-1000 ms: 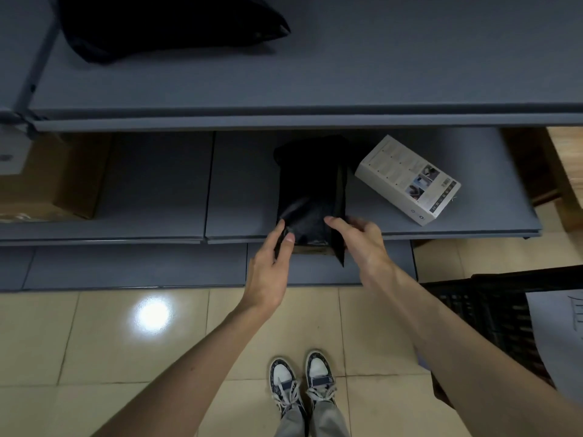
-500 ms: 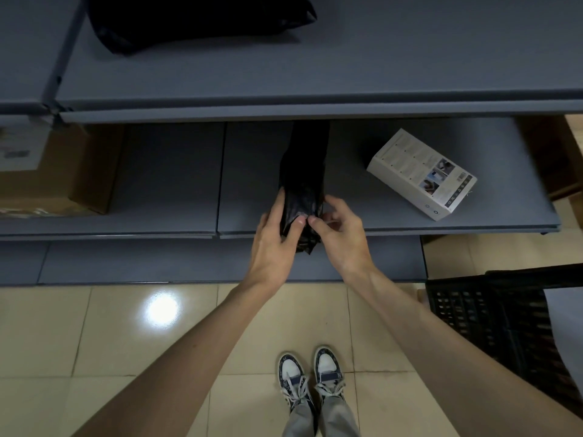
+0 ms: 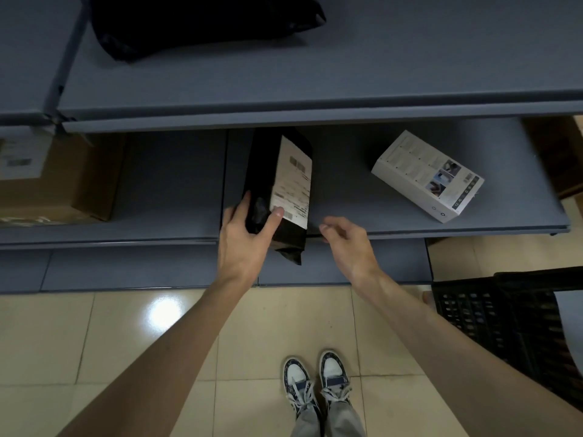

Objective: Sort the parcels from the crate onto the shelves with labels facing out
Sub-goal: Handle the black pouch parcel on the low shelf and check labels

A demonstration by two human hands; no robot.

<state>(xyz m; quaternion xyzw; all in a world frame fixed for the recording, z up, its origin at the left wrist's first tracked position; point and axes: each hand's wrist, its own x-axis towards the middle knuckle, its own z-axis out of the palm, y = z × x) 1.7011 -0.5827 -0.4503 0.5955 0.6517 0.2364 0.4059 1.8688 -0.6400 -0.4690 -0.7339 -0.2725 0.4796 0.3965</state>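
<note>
So the left hand [image 3: 244, 238] is gripping a black plastic parcel [image 3: 277, 190] near its bottom end, thumb pressed on the corner of the white label [image 3: 291, 184] and the other fingers wrapped around the far side. The parcel stands on edge at the front of the middle shelf [image 3: 362, 216], its lower end poking out past the shelf lip, label turned up and to the right. The right hand [image 3: 345, 244] is just beside it, not touching, fingers loosely curled and holding nothing.

Further right on that same shelf a white box [image 3: 427, 175] lies flat at an angle. A cardboard box [image 3: 56, 181] sits at the far left. Up on the top shelf [image 3: 378, 67] there's another black bag [image 3: 202, 20]. A black crate [image 3: 504, 320] is on the floor at the right, next to the person's sneakers [image 3: 317, 381].
</note>
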